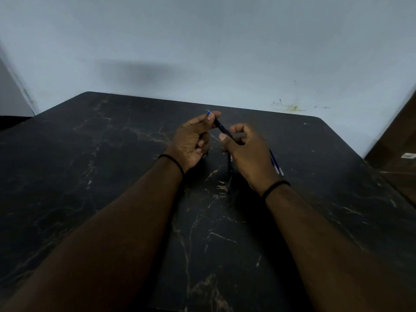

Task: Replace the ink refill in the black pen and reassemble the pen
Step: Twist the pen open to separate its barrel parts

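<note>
Both hands hold a thin dark refill (221, 127) in the air above the table, slanting from upper left to lower right. My left hand (193, 140) pinches its far end between thumb and forefinger, where a blue tip pokes out. My right hand (245, 152) grips the near end with curled fingers. A black pen barrel (230, 167) lies on the table below my right hand, partly hidden by it. Loose blue-and-clear refills (276, 164) lie just right of my right hand.
The black marble-patterned table (112, 176) runs back to a pale wall (202, 52). A dark wooden surface (396, 136) stands at the right edge. Black bands circle both wrists.
</note>
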